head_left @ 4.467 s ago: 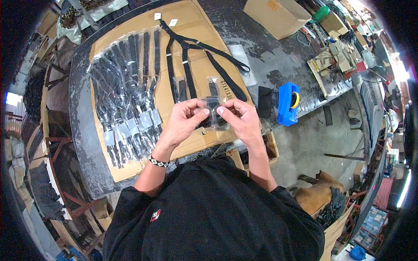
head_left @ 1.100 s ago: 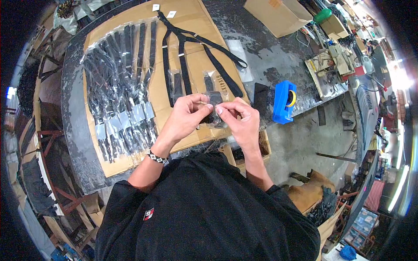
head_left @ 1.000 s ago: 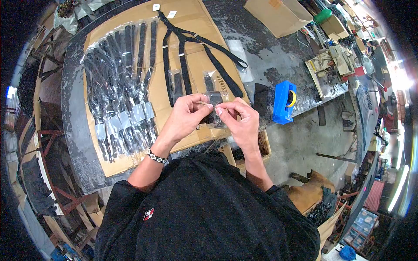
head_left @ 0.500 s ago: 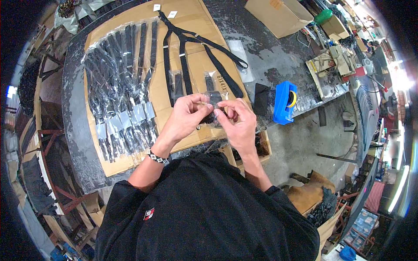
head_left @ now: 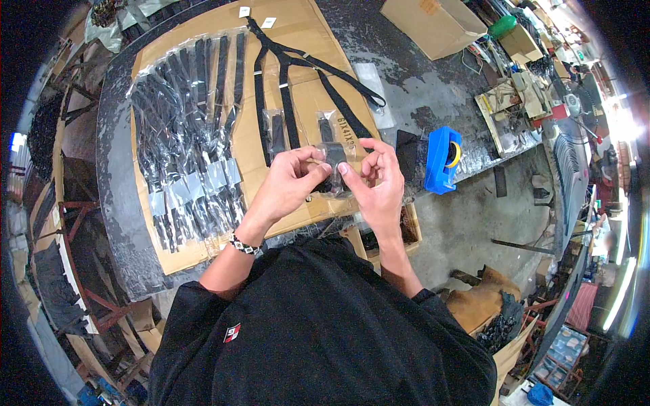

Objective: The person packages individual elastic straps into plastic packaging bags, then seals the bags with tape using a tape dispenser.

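Note:
Over the near edge of the cardboard, my left hand [head_left: 292,179] pinches a clear plastic bag [head_left: 332,184] with something black inside. My right hand [head_left: 380,184] has its thumb against the bag's right side, while its fingers are lifted apart from it. Just beyond my hands, more bagged black pieces [head_left: 276,128] lie on the cardboard. A branching black strap [head_left: 287,101] is spread there too. To the left is a row of black straps in clear bags [head_left: 196,122], with grey labels [head_left: 195,184] across their lower parts.
Flattened cardboard [head_left: 318,30] covers part of the dark worktable [head_left: 406,88]. Right of my hands stand a blue tape dispenser [head_left: 441,161] and a black flat piece [head_left: 406,150]. A cardboard box [head_left: 433,27] sits at the back. Below the table edge is an open box [head_left: 409,227].
My right hand's fingers have opened and lifted away from the bag, and the hand has shifted slightly right. My left hand stays in place with its pinch.

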`<action>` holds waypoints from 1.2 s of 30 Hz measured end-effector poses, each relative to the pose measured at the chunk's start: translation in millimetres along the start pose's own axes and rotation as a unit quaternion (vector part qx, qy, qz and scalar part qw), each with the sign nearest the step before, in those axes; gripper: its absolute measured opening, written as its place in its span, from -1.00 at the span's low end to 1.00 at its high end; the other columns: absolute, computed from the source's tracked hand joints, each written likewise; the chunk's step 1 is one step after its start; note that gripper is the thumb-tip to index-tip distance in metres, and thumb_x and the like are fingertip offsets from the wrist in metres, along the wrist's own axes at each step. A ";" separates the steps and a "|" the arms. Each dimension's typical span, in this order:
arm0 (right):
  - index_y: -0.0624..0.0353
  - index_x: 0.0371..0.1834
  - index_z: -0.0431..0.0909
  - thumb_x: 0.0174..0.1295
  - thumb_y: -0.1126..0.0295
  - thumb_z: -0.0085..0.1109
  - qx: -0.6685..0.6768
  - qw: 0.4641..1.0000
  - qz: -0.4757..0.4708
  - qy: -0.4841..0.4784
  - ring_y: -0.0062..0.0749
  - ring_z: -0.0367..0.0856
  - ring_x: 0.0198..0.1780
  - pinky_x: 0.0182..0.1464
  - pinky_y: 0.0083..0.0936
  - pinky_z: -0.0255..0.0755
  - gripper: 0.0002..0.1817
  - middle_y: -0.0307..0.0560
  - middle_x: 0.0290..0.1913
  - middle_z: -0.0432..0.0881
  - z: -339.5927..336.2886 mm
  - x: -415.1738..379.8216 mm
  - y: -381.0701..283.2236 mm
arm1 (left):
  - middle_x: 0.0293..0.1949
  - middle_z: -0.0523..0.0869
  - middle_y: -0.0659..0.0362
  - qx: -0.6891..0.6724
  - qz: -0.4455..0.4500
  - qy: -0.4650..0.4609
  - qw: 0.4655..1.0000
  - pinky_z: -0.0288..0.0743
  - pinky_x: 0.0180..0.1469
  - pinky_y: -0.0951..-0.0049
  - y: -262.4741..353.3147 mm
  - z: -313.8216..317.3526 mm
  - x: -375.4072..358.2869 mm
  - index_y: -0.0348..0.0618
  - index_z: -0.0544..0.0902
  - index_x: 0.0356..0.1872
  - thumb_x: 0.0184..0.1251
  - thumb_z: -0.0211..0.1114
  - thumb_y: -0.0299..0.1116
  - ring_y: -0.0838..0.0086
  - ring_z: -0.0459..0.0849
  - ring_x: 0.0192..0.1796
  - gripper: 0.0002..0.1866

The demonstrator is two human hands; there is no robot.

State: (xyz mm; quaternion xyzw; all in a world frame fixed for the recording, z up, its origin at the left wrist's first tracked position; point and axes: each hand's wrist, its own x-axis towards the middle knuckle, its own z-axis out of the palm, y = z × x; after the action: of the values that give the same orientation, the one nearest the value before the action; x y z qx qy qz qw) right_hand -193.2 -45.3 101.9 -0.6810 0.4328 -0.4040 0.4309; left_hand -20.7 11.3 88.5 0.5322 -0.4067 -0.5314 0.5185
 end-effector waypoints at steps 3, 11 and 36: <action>0.18 0.26 0.47 0.10 0.48 0.51 -0.014 1.000 -0.027 0.005 -0.79 0.23 -0.38 -0.35 -0.76 0.16 -0.38 -0.43 -0.38 0.33 1.4 5.0 5.2 | -0.50 0.49 0.48 0.002 0.003 -0.005 1.000 0.14 -0.49 0.67 0.4 0.6 -1.9 -0.27 0.64 -0.23 0.44 0.30 -0.43 0.86 0.31 -0.48 -0.89; 0.18 0.41 0.32 0.12 0.48 0.49 0.155 0.987 0.042 -0.021 -0.69 0.44 -0.35 -0.23 -0.68 0.39 -0.24 -0.35 -0.35 0.53 4.5 10.3 11.7 | -0.47 0.51 0.48 0.007 -0.011 -0.009 1.000 0.20 -0.45 0.69 9.2 -0.7 -6.3 -0.27 0.62 -0.22 0.44 0.29 -0.44 0.86 0.35 -0.46 -0.90; 0.17 0.40 0.34 0.13 0.65 0.38 0.305 0.939 0.133 -0.093 -0.73 0.51 -0.32 -0.20 -0.71 0.37 -0.28 -0.36 -0.36 0.56 5.5 14.3 7.7 | -0.49 0.35 0.49 0.014 0.036 -0.017 0.999 0.15 -0.40 0.61 -12.1 3.8 0.3 -0.06 0.44 -0.44 0.40 0.42 -0.30 0.78 0.27 -0.41 -0.69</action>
State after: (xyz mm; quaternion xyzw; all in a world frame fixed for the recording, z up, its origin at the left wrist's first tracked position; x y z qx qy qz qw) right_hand -185.7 -59.4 95.6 -0.4878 0.3337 -0.3906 0.7058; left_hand -25.8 12.1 76.9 0.5154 -0.4414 -0.5157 0.5230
